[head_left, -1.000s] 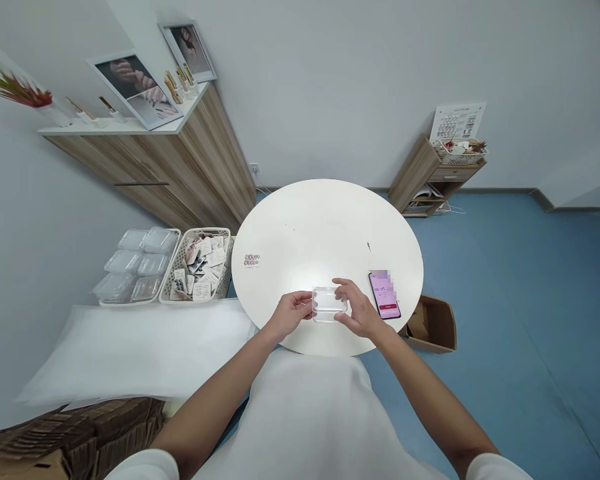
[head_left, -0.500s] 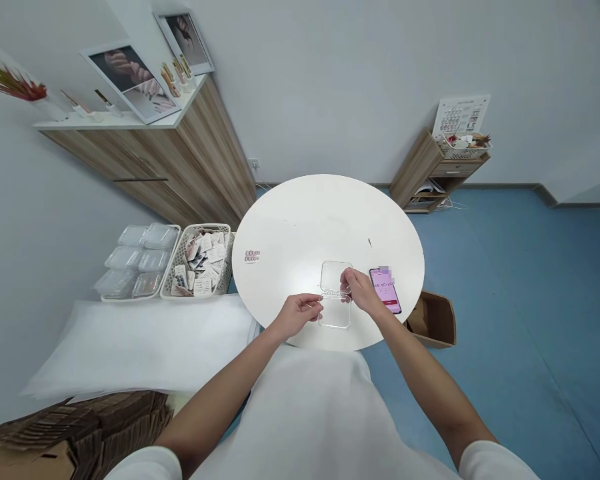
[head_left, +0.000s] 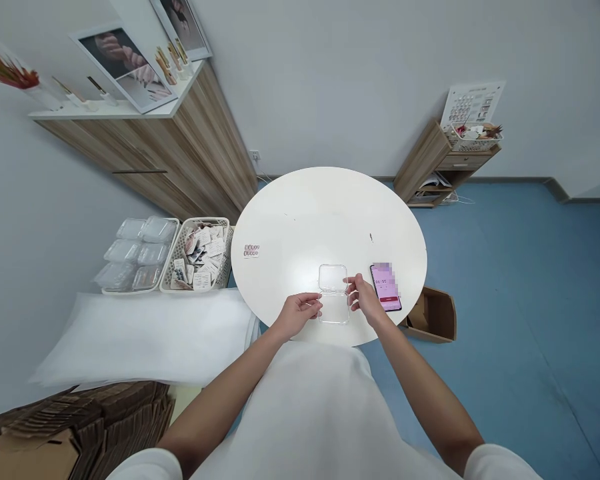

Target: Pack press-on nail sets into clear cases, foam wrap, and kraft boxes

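Note:
A small clear plastic box (head_left: 333, 293) lies opened flat on the round white table (head_left: 325, 220), its lid folded out away from me. My left hand (head_left: 300, 313) pinches the box's left edge near the hinge. My right hand (head_left: 364, 298) pinches its right edge, fingers curled. A small card of pink press-on nails (head_left: 251, 251) lies at the table's left side, far from both hands.
A phone (head_left: 386, 287) with a lit pink screen lies just right of my right hand. Left of the table stand a white basket of packets (head_left: 199, 260) and a tray of clear boxes (head_left: 135, 257). A cardboard box (head_left: 430, 317) sits on the blue floor at right.
The clear box was shut between my hands a second ago; it now lies open flat on the table, lid swung away from me. Both hands stay at its sides.

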{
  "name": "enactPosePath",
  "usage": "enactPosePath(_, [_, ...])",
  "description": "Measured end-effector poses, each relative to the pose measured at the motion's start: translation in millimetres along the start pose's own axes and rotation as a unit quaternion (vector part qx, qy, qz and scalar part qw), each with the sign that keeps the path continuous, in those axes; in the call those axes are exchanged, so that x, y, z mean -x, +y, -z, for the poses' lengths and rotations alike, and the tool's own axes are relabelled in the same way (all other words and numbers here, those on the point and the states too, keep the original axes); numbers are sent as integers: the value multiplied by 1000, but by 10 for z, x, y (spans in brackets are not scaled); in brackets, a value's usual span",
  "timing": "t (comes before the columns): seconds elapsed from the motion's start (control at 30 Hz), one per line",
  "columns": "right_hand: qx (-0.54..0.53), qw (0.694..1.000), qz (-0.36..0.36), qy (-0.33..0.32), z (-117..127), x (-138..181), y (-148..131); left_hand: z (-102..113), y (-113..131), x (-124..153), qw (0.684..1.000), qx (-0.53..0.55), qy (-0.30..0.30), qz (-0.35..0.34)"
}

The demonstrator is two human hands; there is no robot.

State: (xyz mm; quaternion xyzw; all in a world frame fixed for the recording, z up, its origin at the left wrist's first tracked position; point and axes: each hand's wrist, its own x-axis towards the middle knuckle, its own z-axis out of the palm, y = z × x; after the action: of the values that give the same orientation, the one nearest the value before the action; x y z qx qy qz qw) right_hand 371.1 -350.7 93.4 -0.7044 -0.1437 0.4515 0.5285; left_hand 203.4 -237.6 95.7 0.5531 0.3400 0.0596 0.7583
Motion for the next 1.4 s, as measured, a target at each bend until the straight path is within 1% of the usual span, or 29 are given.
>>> enactPosePath(0.07, [23, 999, 27, 34, 34, 147, 126, 5, -47, -8, 1000, -7, 9, 7])
enactPosePath(0.1, [40, 998, 41, 40, 38, 229, 194, 9, -73, -12, 1000, -12, 14, 11])
enactPosePath(0.23, [82, 994, 77, 19, -24, 499, 439, 8, -180, -36, 999, -24, 24, 29])
enactPosePath(0.33, [84, 993, 87, 10, -103, 558, 537, -14, -257, -62, 999, -31, 26, 35])
enactPosePath(0.47, [106, 990, 87, 21, -157, 486, 567, -29, -366, -113, 997, -51, 55, 36])
enactPosePath(0.57, [133, 988, 81, 12, -146, 394, 586, -15, -453, -173, 994, -64, 86, 26])
enactPosePath(0.7, [180, 981, 67, 0, -100, 261, 655, -3, -550, -277, 989, -108, 102, -1])
enactPosePath(0.8, [206, 977, 60, -2, -72, 164, 715, -26, -590, -353, 983, -146, 113, -8])
enactPosePath(1.0, [244, 969, 43, -19, -36, 6, 788, -88, -619, -487, 975, -180, 133, 6])
enactPosePath(1.27, [270, 962, 14, -31, 19, -163, 780, -133, -701, -650, 975, -161, 146, 39])
enactPosePath(1.4, [281, 959, 7, -37, 43, -223, 784, -156, -730, -698, 974, -166, 150, 39])
